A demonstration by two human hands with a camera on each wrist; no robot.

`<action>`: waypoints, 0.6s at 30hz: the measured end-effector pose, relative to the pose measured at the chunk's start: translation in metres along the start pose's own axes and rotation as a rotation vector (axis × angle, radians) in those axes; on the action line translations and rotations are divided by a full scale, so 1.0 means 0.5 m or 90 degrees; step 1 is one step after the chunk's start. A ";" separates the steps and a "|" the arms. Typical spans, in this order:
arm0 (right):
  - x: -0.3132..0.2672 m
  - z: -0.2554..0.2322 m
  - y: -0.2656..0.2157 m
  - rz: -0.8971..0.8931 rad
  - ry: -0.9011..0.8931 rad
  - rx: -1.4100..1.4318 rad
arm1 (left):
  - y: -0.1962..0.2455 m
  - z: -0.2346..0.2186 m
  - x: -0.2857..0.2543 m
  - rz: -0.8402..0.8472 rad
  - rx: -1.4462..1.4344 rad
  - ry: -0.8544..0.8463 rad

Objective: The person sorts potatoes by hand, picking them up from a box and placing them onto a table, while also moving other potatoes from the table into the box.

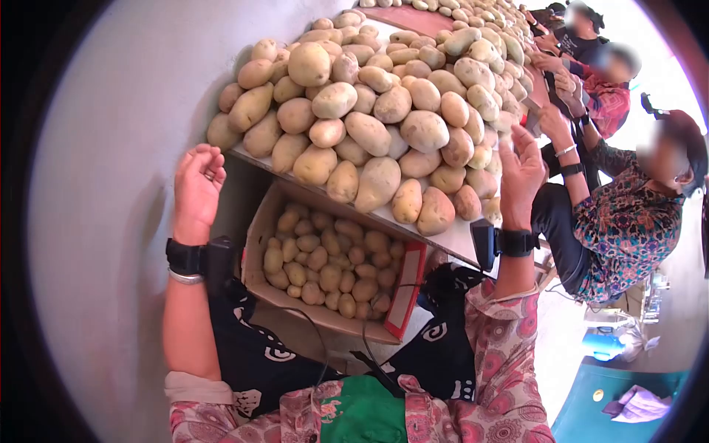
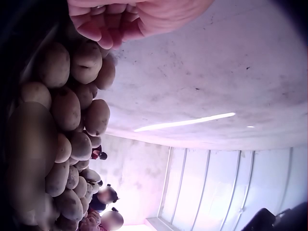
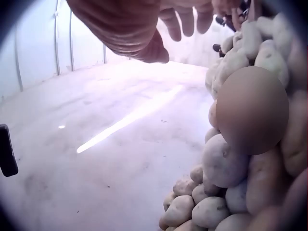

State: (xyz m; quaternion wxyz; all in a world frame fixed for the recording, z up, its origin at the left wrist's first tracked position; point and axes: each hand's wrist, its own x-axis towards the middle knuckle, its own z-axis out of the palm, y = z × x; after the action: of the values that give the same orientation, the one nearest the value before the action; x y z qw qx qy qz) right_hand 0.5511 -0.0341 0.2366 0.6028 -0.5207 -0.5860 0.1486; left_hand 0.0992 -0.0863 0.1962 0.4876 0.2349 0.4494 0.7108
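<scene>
A large heap of potatoes (image 1: 369, 133) covers the table in front of me. My left hand (image 1: 198, 192) is raised at the heap's near left corner, beside the wall, its fingers loosely bent and nothing in them. In the left wrist view that hand (image 2: 139, 19) appears at the top, over potatoes (image 2: 65, 108). On the right side of the heap, my right hand (image 1: 523, 173) is held up with fingers apart and empty. The right wrist view shows its fingers (image 3: 186, 21) hanging relaxed, with potatoes (image 3: 225, 161) to the right.
Below the table edge (image 1: 443, 240) stands a cardboard box (image 1: 255, 277) holding smaller potatoes (image 1: 325, 258). A pale wall (image 1: 103, 221) runs along the left. Several people sit along the right side, the nearest in a patterned shirt (image 1: 628, 229). A teal surface (image 1: 591, 402) bears a cloth (image 1: 639, 404).
</scene>
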 end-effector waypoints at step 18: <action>0.103 0.492 -0.209 -0.195 -0.421 -0.346 | 0.039 0.006 -0.023 0.042 -0.116 0.022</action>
State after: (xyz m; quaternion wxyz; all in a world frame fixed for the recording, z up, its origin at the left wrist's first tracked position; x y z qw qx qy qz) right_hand 0.3078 0.0749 0.2925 0.2398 -0.4920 -0.8350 0.0566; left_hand 0.0969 -0.0976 0.2159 0.4753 0.1919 0.3833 0.7683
